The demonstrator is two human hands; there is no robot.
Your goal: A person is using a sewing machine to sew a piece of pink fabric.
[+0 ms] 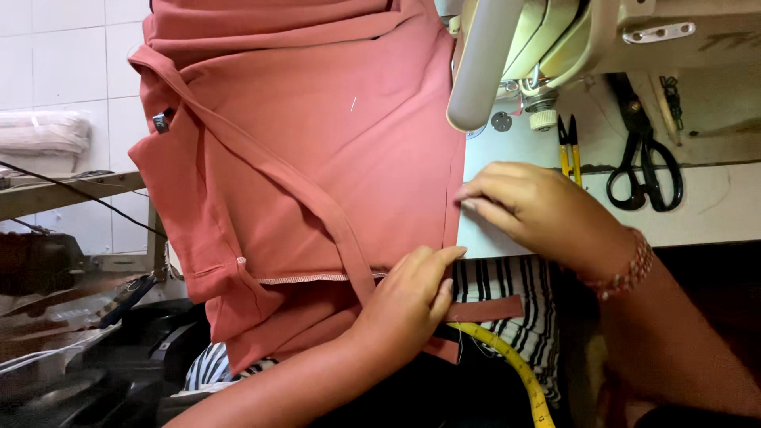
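Observation:
A terracotta-red knit garment [317, 143] lies spread over the sewing table and hangs off its front edge. A narrow strip of the same cloth [293, 186] runs diagonally across it. My left hand [408, 297] presses flat on the garment's lower edge where the strip ends, fingers together. My right hand [531, 210] rests at the garment's right edge, fingertips pinching or pressing the fabric against the pale table top. A beaded bracelet [626, 273] sits on my right wrist.
A cream sewing machine [555, 40] stands at the top right, its grey arm over the cloth. Black scissors [646, 162] and yellow thread snips [568, 147] lie behind my right hand. A yellow tape measure [515, 368] hangs over my striped lap. Dark clutter sits lower left.

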